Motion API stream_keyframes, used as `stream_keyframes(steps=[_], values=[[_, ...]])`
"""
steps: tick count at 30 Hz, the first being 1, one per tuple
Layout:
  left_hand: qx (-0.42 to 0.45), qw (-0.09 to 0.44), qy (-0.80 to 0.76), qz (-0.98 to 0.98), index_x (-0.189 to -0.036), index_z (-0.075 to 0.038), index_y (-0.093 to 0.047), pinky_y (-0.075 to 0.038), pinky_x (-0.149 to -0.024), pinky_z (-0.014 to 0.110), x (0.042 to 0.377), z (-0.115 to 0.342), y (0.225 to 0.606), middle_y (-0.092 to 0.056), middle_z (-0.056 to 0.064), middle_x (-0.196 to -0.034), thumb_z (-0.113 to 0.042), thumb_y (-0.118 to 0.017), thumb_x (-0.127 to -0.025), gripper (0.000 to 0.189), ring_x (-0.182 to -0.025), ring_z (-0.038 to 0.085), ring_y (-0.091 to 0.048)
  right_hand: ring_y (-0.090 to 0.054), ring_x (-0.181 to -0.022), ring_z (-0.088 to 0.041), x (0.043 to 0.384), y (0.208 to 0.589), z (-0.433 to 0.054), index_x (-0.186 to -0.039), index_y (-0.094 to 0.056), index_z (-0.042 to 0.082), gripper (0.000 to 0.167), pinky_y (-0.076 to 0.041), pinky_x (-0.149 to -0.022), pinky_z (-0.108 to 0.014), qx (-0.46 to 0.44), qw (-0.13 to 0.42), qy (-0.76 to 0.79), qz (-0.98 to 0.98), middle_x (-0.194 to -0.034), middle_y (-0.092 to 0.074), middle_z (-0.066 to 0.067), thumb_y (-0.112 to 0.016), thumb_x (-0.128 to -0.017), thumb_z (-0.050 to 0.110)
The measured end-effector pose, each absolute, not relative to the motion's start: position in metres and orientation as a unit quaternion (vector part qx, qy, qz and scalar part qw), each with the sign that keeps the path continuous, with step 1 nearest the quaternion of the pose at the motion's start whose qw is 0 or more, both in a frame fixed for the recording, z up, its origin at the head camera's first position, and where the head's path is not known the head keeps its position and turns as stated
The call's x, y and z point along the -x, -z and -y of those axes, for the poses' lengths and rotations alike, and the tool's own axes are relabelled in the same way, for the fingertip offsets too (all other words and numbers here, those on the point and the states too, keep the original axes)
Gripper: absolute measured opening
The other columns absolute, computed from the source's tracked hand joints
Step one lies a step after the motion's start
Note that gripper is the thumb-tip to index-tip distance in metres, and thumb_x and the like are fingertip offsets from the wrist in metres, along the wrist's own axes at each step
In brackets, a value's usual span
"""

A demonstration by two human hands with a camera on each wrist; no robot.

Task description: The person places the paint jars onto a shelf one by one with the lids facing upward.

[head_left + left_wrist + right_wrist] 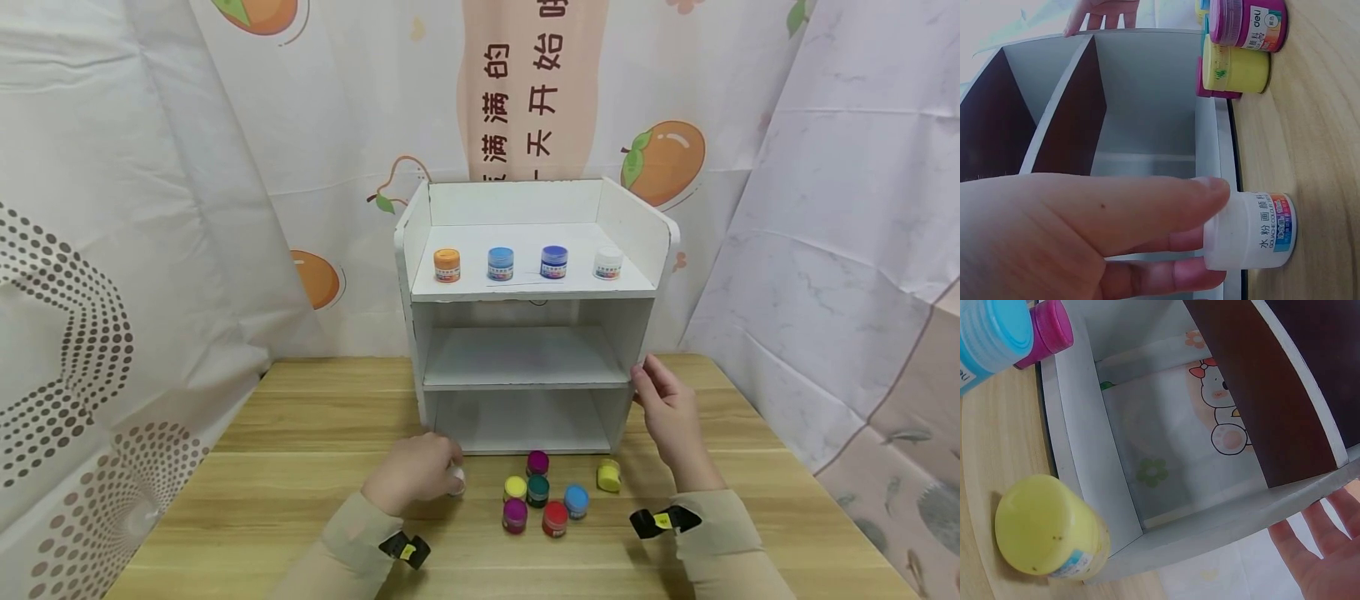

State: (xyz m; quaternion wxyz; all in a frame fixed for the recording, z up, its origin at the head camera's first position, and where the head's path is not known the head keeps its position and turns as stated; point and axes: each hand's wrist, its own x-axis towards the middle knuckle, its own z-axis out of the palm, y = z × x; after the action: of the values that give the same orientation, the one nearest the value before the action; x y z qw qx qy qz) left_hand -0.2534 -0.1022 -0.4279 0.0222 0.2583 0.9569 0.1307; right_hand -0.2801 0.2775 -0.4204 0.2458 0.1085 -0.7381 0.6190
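My left hand (416, 472) pinches a small white gouache paint jar (1252, 231) by its lid, thumb on one side and fingers on the other. In the left wrist view the jar's base touches the wooden table, by the front of the white shelf unit (528, 387). My right hand (672, 417) is at the unit's right side, its fingers (1329, 531) loosely extended against the outside of the side panel and holding no jar. A yellow jar (609, 476) stands on the table near that hand.
Several paint jars cluster before the unit, among them red (555, 518), blue (577, 502), green (537, 491) and purple (514, 516). On the top shelf stand orange (447, 265), light blue (500, 263), dark blue (554, 262) and white (607, 262) jars in a row.
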Motion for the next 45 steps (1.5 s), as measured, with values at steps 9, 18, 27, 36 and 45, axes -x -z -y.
stream_keyframes(steps=[9, 18, 27, 36, 45], values=[[-0.259, 0.023, -0.130, -0.957, -0.098, -0.015, -0.079, -0.049, -0.064, 0.037, 0.253, 0.102, 0.428, -0.067, -0.007, -0.084, -0.031, -0.085, -0.077, 0.026, -0.072, 0.012, -0.058, -0.061, -0.112, -0.001, 0.280, 0.420, -0.278, -0.150, -0.046, -0.002, 0.048, -0.054, -0.085, -0.019, -0.121, 0.252, -0.616, 0.737, -0.137, -0.059, -0.008, -0.053, -0.108, 0.021], [-0.257, 0.018, -0.111, -0.960, -0.101, -0.014, -0.077, -0.049, -0.065, 0.037, 0.249, 0.101, 0.426, -0.067, -0.005, -0.087, -0.031, -0.084, -0.075, 0.032, -0.074, 0.013, -0.057, -0.061, -0.111, -0.001, 0.281, 0.422, -0.279, -0.150, -0.046, -0.003, 0.048, -0.054, -0.084, -0.019, -0.123, 0.256, -0.614, 0.736, -0.133, -0.061, -0.001, -0.053, -0.108, 0.020], [-0.258, 0.007, -0.098, -0.961, -0.095, -0.017, -0.077, -0.045, -0.059, 0.032, 0.250, 0.100, 0.431, -0.064, -0.006, -0.083, -0.028, -0.085, -0.074, 0.025, -0.069, 0.012, -0.055, -0.061, -0.111, -0.001, 0.282, 0.423, -0.279, -0.149, -0.046, -0.003, 0.048, -0.054, -0.084, -0.019, -0.121, 0.258, -0.613, 0.737, -0.134, -0.061, -0.001, -0.053, -0.108, 0.020], [-0.267, -0.006, -0.107, -0.958, -0.092, -0.018, -0.077, -0.044, -0.057, 0.031, 0.249, 0.100, 0.428, -0.064, -0.007, -0.081, -0.026, -0.084, -0.073, 0.022, -0.067, 0.011, -0.053, -0.061, -0.110, -0.001, 0.281, 0.422, -0.278, -0.149, -0.046, -0.003, 0.048, -0.054, -0.084, -0.019, -0.117, 0.258, -0.613, 0.737, -0.132, -0.061, 0.000, -0.053, -0.107, 0.020], [-0.275, -0.053, -0.112, -0.953, -0.095, -0.020, -0.077, -0.050, -0.065, 0.035, 0.248, 0.108, 0.414, -0.066, -0.006, -0.088, -0.026, -0.083, -0.075, 0.021, -0.079, 0.015, -0.060, -0.062, -0.108, -0.002, 0.281, 0.421, -0.278, -0.149, -0.047, -0.003, 0.047, -0.054, -0.083, -0.019, -0.116, 0.260, -0.610, 0.739, -0.129, -0.062, -0.002, -0.054, -0.107, 0.018]])
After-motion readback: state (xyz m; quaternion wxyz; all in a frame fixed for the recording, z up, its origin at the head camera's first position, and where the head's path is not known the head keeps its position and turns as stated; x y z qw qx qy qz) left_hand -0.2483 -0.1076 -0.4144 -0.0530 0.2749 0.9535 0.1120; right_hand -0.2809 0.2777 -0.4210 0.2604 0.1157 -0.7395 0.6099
